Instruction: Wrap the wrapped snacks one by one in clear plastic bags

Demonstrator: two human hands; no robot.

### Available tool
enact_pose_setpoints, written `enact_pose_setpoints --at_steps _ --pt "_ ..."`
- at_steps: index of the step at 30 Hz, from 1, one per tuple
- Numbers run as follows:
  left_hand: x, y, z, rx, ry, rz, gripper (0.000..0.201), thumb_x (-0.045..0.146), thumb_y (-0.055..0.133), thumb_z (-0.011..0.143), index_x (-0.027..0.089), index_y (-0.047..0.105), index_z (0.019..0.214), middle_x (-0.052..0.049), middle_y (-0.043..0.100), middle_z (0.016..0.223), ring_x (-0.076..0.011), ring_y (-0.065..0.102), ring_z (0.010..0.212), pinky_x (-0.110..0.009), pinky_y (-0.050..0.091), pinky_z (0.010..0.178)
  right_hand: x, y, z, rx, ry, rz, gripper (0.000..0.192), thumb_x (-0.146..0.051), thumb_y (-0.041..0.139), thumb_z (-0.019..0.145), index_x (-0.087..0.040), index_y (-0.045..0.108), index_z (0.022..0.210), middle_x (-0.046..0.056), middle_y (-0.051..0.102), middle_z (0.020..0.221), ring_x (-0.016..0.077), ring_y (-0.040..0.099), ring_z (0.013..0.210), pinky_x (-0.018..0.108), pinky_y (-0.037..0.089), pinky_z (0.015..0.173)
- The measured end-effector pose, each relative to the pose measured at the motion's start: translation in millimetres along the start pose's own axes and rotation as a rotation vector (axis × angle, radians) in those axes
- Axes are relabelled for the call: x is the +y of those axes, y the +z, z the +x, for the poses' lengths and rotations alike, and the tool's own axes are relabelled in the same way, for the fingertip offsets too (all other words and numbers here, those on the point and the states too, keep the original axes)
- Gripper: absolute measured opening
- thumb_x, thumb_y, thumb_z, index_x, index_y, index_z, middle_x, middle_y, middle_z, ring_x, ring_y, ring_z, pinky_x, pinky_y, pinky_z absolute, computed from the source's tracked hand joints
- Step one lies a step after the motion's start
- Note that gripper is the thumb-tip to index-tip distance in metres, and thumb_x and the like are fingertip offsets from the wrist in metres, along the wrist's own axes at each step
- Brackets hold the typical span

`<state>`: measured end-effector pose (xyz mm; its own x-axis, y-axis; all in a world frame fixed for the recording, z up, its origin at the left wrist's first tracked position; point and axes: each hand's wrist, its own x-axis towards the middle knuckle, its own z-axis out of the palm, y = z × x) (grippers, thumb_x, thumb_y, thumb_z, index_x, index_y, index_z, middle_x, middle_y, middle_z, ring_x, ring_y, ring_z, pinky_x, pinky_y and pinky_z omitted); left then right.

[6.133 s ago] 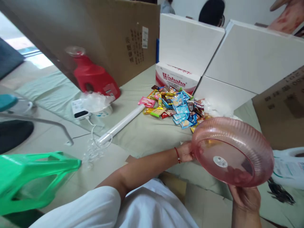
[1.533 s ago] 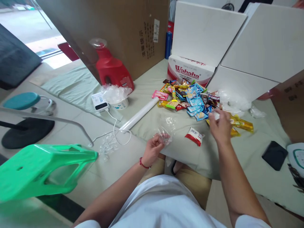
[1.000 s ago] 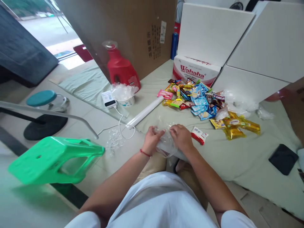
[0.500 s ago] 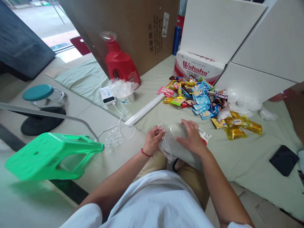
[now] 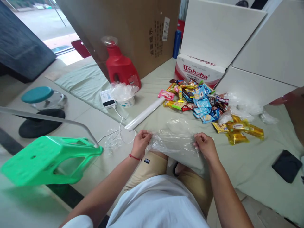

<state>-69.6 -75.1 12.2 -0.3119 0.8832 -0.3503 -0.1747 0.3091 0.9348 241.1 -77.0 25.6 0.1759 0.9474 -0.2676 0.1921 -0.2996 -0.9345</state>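
Note:
A clear plastic bag (image 5: 174,145) is stretched flat between both hands, just above my knees. My left hand (image 5: 140,143), with a red cord at the wrist, pinches its left edge. My right hand (image 5: 206,145) pinches its right edge. Beyond the bag, on the pale green cloth (image 5: 242,161), lies a heap of wrapped snacks (image 5: 194,99) and a few yellow packets (image 5: 237,129). The red and white packet seen earlier is hidden behind the bag.
A white roll (image 5: 144,113) lies left of the snacks. Farther left: a red detergent bottle (image 5: 120,65), a white tub with plastic (image 5: 123,95), a power bank with cable (image 5: 107,98), a green stool (image 5: 47,160). Cardboard and white boxes (image 5: 223,31) stand behind. A black phone (image 5: 287,166) lies right.
The pink bowl from earlier is out of my hands. My hands met at the crumpled bag and have now drawn apart, pulling it flat and wide.

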Motion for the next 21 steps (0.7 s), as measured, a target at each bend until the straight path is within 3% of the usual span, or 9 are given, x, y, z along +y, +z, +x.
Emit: enact_pose_setpoints --at_steps 3,5,7,10,11,13,15,18,21 --pt "14.0 -4.6 -4.5 0.261 0.237 0.245 0.026 0.027 0.073 0.071 0.019 0.061 0.092 0.001 0.061 0.083 -0.0108 0.050 0.066 -0.024 0.041 0.059 2.7 -3.4 -5.6 0.038 -0.024 -0.104 0.043 -0.063 0.067 0.081 -0.020 0.065 0.083 -0.002 0.060 0.053 0.0168 0.058 0.050 0.026 0.040 0.049" --pt "30.7 0.1 -14.6 0.285 0.501 0.391 0.017 0.017 0.062 0.075 0.020 0.064 0.092 0.000 0.061 0.086 -0.0130 0.053 0.073 -0.026 0.045 0.067 1.1 -5.2 -9.1 0.059 -0.046 -0.169 0.040 -0.060 0.065 0.085 -0.020 0.066 0.085 -0.002 0.061 0.054 0.0171 0.060 0.052 0.026 0.042 0.053" --pt "45.8 13.9 -27.2 0.064 0.714 0.497 0.020 0.011 0.051 0.080 0.021 0.067 0.087 -0.001 0.065 0.084 -0.0154 0.059 0.079 -0.029 0.048 0.074 -2.5 -6.4 -12.8 0.072 -0.066 -0.212 0.039 -0.059 0.062 0.087 -0.021 0.066 0.086 -0.001 0.063 0.056 0.0169 0.060 0.052 0.027 0.045 0.057" --pt "51.4 45.8 -39.4 -0.381 0.883 0.739 0.023 0.009 0.048 0.082 0.021 0.067 0.076 -0.005 0.070 0.083 -0.0193 0.065 0.087 -0.035 0.051 0.083 -6.4 -7.2 -19.4 0.091 -0.067 -0.220 0.039 -0.060 0.062 0.088 -0.021 0.067 0.088 0.000 0.067 0.060 0.0171 0.060 0.054 0.028 0.048 0.061" --pt "47.9 56.3 -39.3 -0.473 0.919 0.856 0.021 0.011 0.050 0.083 0.021 0.066 0.074 -0.006 0.072 0.084 -0.0213 0.066 0.090 -0.038 0.050 0.086 -6.2 -7.8 -22.0 0.099 -0.059 -0.211 0.040 -0.061 0.062 0.088 -0.021 0.067 0.089 0.000 0.067 0.062 0.0173 0.061 0.054 0.028 0.048 0.061" --pt "35.5 72.3 -31.4 -0.517 0.946 1.076 0.017 0.015 0.053 0.086 0.020 0.068 0.078 -0.009 0.074 0.092 -0.0253 0.066 0.101 -0.045 0.048 0.092 -2.9 -10.7 -28.3 0.109 -0.047 -0.201 0.042 -0.063 0.062 0.087 -0.021 0.067 0.091 0.001 0.069 0.065 0.0177 0.061 0.055 0.029 0.049 0.061" --pt "20.6 78.8 -15.7 -0.417 0.894 1.205 0.021 0.020 0.052 0.092 0.020 0.071 0.098 -0.012 0.075 0.114 -0.0287 0.064 0.117 -0.053 0.044 0.102 3.6 -17.4 -35.7 0.127 -0.042 -0.235 0.044 -0.064 0.061 0.088 -0.021 0.067 0.091 0.002 0.070 0.067 0.0181 0.061 0.056 0.029 0.049 0.061" --pt "3.2 73.4 8.8 -0.256 0.787 1.265 0.038 0.029 0.042 0.102 0.022 0.064 0.132 -0.013 0.064 0.145 -0.0298 0.053 0.138 -0.062 0.031 0.116 13.8 -33.6 -46.2 0.123 -0.019 -0.398 0.048 -0.066 0.054 0.092 -0.021 0.070 0.089 0.001 0.068 0.064 0.0186 0.061 0.056 0.029 0.046 0.061" --pt "-4.7 62.4 19.6 -0.257 0.769 1.304 0.046 0.038 0.038 0.105 0.026 0.057 0.145 -0.010 0.053 0.157 -0.0306 0.044 0.148 -0.068 0.019 0.122 16.6 -49.2 -48.6 0.205 -0.065 -0.608 0.056 -0.065 0.042 0.098 -0.020 0.073 0.089 0.005 0.069 0.069 0.0210 0.063 0.064 0.031 0.045 0.065"
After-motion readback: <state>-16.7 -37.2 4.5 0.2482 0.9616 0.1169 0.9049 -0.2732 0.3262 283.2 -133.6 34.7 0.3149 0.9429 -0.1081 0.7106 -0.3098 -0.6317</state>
